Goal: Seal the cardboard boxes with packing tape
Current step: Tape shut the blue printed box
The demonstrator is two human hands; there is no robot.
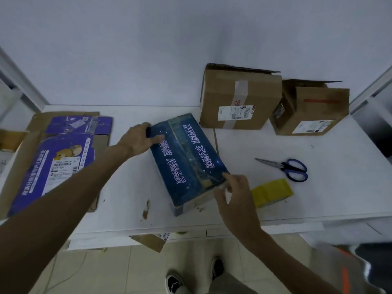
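Work centres on the blue box (188,158), which lies slantwise in the middle of the white desk (318,198). The left hand (140,139) steadies it at the far left corner, its grip clamped there with the fingers curled over the edge. The right hand (235,192) is at the near right corner, its grip closed in a pinch of thumb and fingers on the box's edge. Whether a tape end lies under that pinch is too blurred to tell. A pale strip seems to run along the top seam, so the step in hand looks like smoothing or checking the seal on this box.

The yellow tape roll (273,190) lies on the desk just beside the right hand, and the scissors (285,168) lie a little beyond it, neither one held. Two brown boxes (239,96) (314,111) stand at the far right with flaps raised, apparently not yet sealed. Flattened purple cartons (57,158) lie at the left.

The next move probably calls for pressing the tape end down firmly at the corner, then freeing the right hand for the roll.
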